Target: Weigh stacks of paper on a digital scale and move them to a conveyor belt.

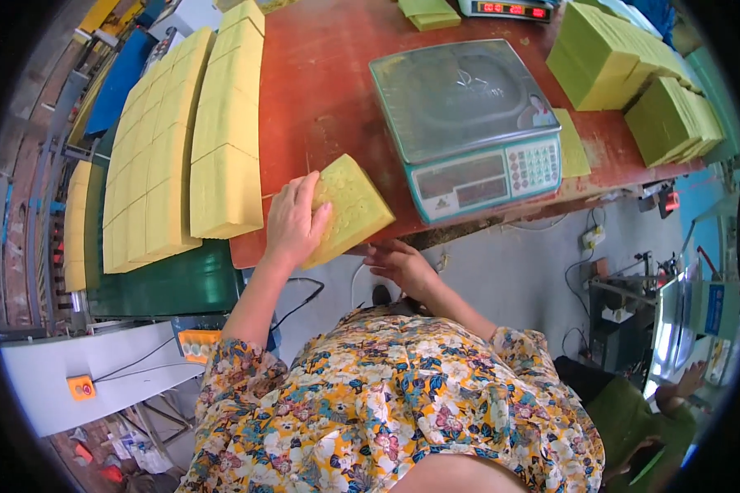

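A thick, squarish yellow block, looking like a stack of paper sheets (pixel 352 205), lies tilted at the front edge of the red table (pixel 304 90). My left hand (pixel 294 220) grips its left side, with the thumb over the dimpled top face. Just past the table edge, below the block's near right corner, is my right hand (pixel 404 267). Its fingers are loosely bent and apart, and nothing shows in them; the fingertips lie partly in shadow. Right of the block stands a teal counting scale (pixel 469 107), its metal pan bare.
Long rows of yellow blocks (pixel 160 148) stand at the left beside a green surface (pixel 168 283). More greenish-yellow stacks (pixel 604 62) sit at the table's far right. A second scale (pixel 510 10) shows red digits at the back. Another person (pixel 641 419) is at lower right.
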